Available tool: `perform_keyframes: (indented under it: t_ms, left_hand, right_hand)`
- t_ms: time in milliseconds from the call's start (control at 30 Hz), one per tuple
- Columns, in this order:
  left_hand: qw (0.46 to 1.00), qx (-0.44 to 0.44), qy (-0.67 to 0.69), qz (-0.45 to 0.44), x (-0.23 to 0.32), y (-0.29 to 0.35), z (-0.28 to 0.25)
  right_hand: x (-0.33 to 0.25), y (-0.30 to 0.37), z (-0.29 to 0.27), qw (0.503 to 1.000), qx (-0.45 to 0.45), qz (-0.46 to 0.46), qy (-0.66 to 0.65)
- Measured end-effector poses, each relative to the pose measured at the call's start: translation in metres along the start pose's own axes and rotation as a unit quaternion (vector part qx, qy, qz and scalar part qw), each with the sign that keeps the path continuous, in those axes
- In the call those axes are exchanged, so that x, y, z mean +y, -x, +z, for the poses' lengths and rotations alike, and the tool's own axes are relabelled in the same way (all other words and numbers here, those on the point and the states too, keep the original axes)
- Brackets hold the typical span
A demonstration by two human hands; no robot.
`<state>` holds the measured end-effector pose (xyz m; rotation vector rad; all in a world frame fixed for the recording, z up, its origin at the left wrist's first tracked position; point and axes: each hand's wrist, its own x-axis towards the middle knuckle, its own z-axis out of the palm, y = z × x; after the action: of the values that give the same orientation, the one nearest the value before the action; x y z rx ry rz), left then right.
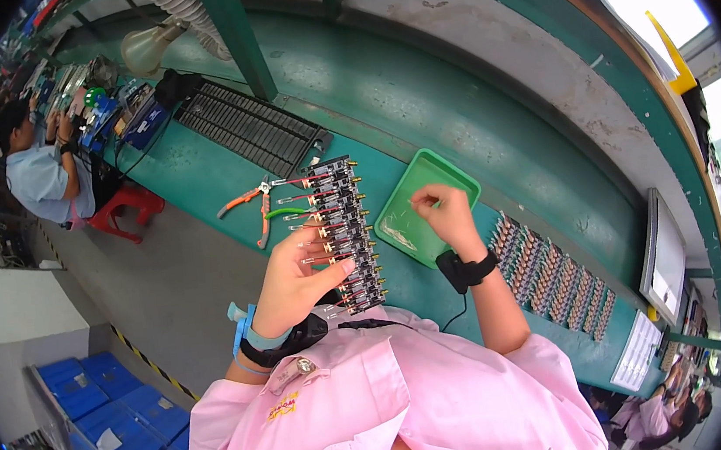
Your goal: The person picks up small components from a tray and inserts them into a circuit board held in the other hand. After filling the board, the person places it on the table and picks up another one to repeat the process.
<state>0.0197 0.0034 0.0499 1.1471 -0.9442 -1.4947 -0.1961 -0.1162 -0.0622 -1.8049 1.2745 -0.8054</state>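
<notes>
My left hand (pixel 289 283) is closed around the lower left side of a long panel of small black circuit boards (pixel 345 227), thumb on top. Red wires with pale tips stick out along its left side, and brass-coloured pins along its right. My right hand (pixel 446 207) is above a green tray (pixel 431 159), fingers drawn together in a pinch. Whatever is between those fingertips is too small to make out. Thin pale pieces (pixel 401 231) lie in the tray. Orange-handled pliers (pixel 260 205) rest on the bench left of the panel, beside a green curved handle (pixel 290 211).
Rows of small assembled parts (pixel 550 275) lie on the green bench right of the tray. A black slotted rack (pixel 249 127) stands at the far left. A co-worker (pixel 47 170) sits beyond it, near a red stool (pixel 126 210). Blue bins (pixel 127 425) are at lower left.
</notes>
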Motion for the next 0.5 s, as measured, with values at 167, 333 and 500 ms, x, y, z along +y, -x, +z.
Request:
perform_keyframes:
  t_ms: [167,333,500]
  left_hand:
    - [0.999,-0.039,-0.034,-0.009,-0.010,-0.007,0.000]
    - [0.997,-0.055,-0.058,-0.019,-0.021,-0.015,0.006]
    - [0.995,-0.071,-0.065,-0.024,-0.020,-0.014,0.009]
  right_hand:
    - [-0.057,-0.003,-0.033,0.998,0.024,-0.057,-0.001]
    - [-0.079,0.002,-0.044,0.996,0.032,-0.087,-0.018]
    - [-0.102,0.015,-0.046,0.992,0.066,-0.066,-0.082]
